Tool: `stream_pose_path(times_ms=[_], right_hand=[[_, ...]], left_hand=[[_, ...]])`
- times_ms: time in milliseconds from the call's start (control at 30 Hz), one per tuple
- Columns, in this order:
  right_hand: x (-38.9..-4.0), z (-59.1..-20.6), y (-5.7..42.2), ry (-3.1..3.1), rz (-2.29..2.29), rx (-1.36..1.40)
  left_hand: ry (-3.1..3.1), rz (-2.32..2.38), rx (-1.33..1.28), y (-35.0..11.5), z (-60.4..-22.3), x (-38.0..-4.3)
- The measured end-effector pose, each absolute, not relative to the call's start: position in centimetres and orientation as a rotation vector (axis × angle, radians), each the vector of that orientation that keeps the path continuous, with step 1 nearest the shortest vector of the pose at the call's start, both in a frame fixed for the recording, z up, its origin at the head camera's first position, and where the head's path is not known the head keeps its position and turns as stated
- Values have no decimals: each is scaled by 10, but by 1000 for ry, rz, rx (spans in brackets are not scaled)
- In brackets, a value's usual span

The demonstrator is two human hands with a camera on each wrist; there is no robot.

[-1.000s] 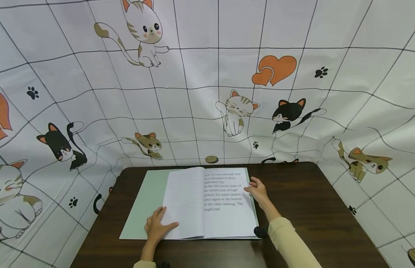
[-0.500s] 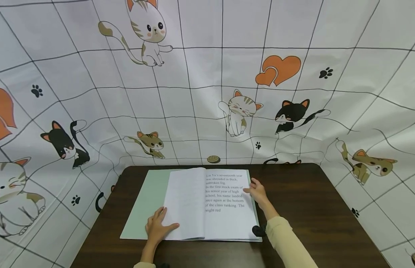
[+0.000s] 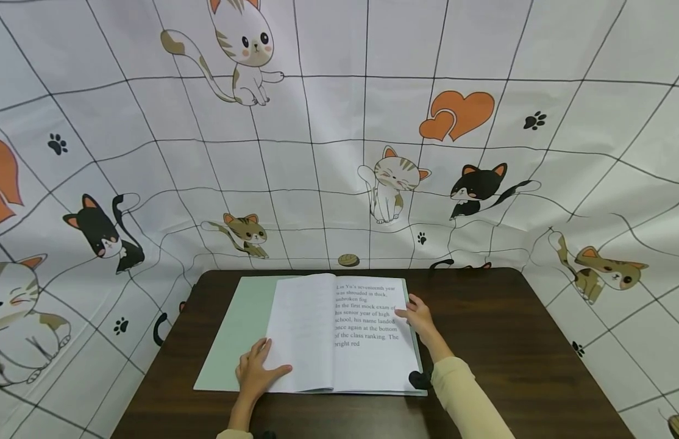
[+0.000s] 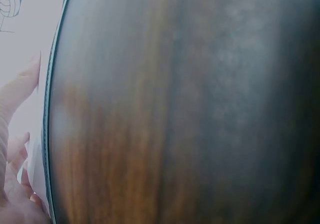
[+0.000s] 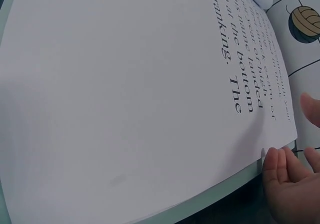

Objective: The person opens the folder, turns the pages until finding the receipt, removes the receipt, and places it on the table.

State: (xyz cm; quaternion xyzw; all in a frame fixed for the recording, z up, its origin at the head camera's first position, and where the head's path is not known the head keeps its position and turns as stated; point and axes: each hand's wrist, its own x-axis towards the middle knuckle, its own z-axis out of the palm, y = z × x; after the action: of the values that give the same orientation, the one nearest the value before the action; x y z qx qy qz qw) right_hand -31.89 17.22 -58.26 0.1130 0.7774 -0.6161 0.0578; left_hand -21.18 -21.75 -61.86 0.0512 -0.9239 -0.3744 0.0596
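At the book (image 3: pixel 317 332), the left hand (image 3: pixel 256 369) lies spread, the right hand (image 3: pixel 420 316) loose. Uneven finger pressure could crease the right page (image 3: pixel 375 366).

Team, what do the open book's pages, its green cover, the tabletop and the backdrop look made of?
Pages: matte white paper; thin, bowing near the spine.
Green cover: probably smooth card or board; lies flat, coating unclear.
Tabletop: wood or wood-look laminate; brown grain streaks, soft sheen.
Backdrop: printed cloth or plastic sheet; ripples bend its grid lines.
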Motion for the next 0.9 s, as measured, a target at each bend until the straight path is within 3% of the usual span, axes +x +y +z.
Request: stream_pose_path(times_ms=[900], right_hand=[[-317, -577, 167, 2439, -1933, 372]], left_hand=[[-2852, -1131, 181, -219, -618, -213]])
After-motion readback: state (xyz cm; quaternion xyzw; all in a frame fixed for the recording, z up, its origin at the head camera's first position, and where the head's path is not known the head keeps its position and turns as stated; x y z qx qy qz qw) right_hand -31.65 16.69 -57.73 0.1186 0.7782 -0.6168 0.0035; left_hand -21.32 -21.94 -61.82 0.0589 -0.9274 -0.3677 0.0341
